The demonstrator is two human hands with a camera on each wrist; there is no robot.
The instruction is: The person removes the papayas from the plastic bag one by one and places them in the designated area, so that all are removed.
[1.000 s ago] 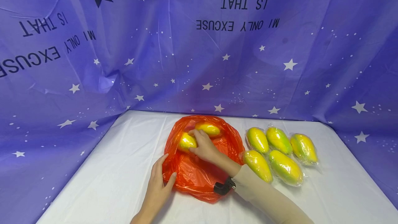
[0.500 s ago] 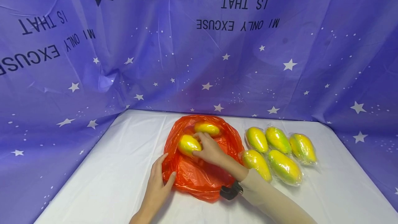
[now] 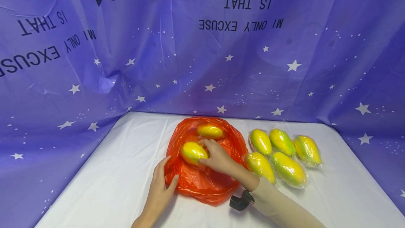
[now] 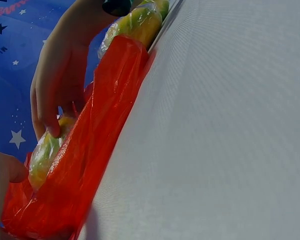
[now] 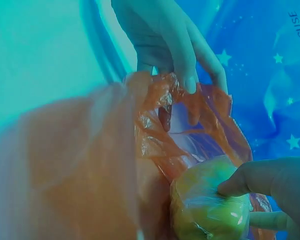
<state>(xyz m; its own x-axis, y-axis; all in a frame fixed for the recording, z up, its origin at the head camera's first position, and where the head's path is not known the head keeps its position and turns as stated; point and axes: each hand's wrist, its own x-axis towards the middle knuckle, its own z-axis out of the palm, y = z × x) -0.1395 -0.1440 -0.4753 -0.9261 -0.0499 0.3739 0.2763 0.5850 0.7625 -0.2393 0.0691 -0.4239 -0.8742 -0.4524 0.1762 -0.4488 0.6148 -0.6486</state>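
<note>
A red plastic bag (image 3: 202,182) stands on the table with its mouth spread wide. Inside it my right hand (image 3: 219,156) grips a yellow-green mango (image 3: 193,153) in clear wrap, thumb on the near side. The right wrist view shows that thumb pressed on the wrapped mango (image 5: 207,200). Another mango (image 3: 210,131) lies at the back of the bag. My left hand (image 3: 161,182) holds the bag's left rim, thumb and fingers spread apart; in the right wrist view, some fingers of the left hand (image 5: 165,35) show through the thin plastic.
Several wrapped mangoes (image 3: 289,170) lie in two rows on the white-covered table (image 3: 104,171), right of the bag. A purple star-printed cloth (image 3: 190,45) hangs behind the table. A black device (image 3: 241,201) is on the right wrist.
My right hand has drawn the gripped mango toward the near side and slightly right inside the bag. The left hand and the other mangoes have stayed in place.
</note>
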